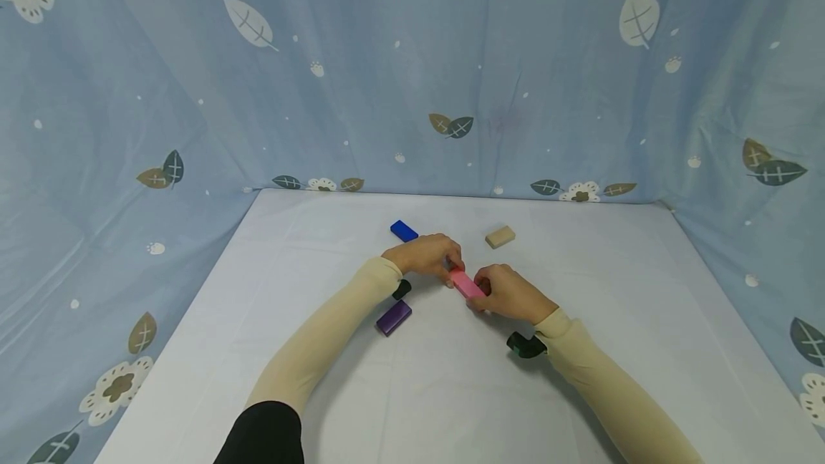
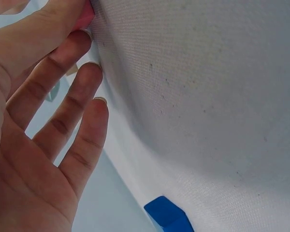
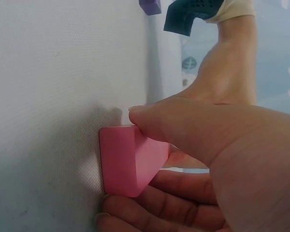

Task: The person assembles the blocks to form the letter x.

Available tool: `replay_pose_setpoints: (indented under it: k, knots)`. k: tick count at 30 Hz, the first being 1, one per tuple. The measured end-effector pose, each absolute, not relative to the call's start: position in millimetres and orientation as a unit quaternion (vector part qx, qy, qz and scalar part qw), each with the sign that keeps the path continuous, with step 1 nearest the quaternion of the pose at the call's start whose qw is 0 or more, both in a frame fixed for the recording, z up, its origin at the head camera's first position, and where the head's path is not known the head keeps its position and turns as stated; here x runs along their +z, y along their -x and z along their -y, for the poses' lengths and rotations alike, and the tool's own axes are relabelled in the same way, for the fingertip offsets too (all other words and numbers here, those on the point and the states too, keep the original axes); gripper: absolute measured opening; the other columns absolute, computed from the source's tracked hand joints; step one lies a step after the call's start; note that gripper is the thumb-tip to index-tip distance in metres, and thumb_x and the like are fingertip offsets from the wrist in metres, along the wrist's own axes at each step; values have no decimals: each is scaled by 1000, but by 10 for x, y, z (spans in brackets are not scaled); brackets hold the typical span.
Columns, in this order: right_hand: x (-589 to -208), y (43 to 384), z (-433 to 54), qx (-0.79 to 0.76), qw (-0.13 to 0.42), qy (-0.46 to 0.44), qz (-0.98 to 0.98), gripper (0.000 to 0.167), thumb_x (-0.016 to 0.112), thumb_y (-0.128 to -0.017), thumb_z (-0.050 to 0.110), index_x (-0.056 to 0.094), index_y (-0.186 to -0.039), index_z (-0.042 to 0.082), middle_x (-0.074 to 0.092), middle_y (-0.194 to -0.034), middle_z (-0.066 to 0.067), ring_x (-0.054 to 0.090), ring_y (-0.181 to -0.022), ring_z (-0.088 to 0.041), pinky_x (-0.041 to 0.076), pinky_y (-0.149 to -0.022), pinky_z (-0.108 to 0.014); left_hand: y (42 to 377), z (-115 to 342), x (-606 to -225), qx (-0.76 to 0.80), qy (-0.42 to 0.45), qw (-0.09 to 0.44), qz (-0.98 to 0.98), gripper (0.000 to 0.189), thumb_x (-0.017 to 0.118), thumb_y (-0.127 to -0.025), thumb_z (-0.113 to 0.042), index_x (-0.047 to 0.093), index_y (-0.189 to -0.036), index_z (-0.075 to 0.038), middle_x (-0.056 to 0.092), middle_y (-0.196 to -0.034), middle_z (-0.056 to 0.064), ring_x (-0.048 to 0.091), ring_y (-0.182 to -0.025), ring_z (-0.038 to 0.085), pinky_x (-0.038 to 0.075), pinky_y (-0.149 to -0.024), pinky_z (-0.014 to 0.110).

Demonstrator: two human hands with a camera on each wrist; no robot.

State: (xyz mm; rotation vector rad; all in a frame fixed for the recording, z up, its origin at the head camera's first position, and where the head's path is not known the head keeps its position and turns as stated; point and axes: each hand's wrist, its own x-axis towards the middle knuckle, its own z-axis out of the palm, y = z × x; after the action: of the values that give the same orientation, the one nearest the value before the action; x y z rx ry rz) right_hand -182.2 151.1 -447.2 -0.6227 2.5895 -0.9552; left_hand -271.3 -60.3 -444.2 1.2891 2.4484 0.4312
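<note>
Pink rectangular block [image 1: 467, 284]
Right hand [image 1: 513, 293] clamps thumb and fingers on one end; left hand [image 1: 426, 254] seemingly pinches the other.

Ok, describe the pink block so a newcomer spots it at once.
On the white surface, find the left hand and right hand. Between them, with fingers at both ends, is the pink block. Only it is pink and held, unlike the blue block, purple block and beige block.
</note>
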Motion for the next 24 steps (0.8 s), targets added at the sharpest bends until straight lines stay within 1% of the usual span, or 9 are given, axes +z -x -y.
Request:
replay_pose_setpoints:
  k: [8,17,24]
  knots:
    - [-4467,1821,-1513,-331,152,219,-905,15,81,-87,15,70,-88,4,62,-67,2,50,-58,-10,42,-53,-23,2728,609,-4463,157,-457,169,-859,33,86,-85,-27,80,-116,-19,74,-109,-6,60,-104,10,49,-99,32]
    - [-4463,1816,-1512,-331,151,218,-906,16,81,-87,16,70,-88,5,64,-67,2,51,-58,-10,43,-53,-23,2710,601,-4429,142,-453,172,-863,35,86,-85,-28,80,-118,-19,74,-112,-5,61,-107,11,49,-101,32]
    - [-4466,1815,-1515,-331,153,215,-906,16,81,-88,16,70,-89,4,64,-68,2,52,-58,-10,44,-54,-24,2708,597,-4425,138,-454,172,-863,35,86,-85,-28,80,-118,-18,74,-112,-5,61,-107,11,49,-101,31]
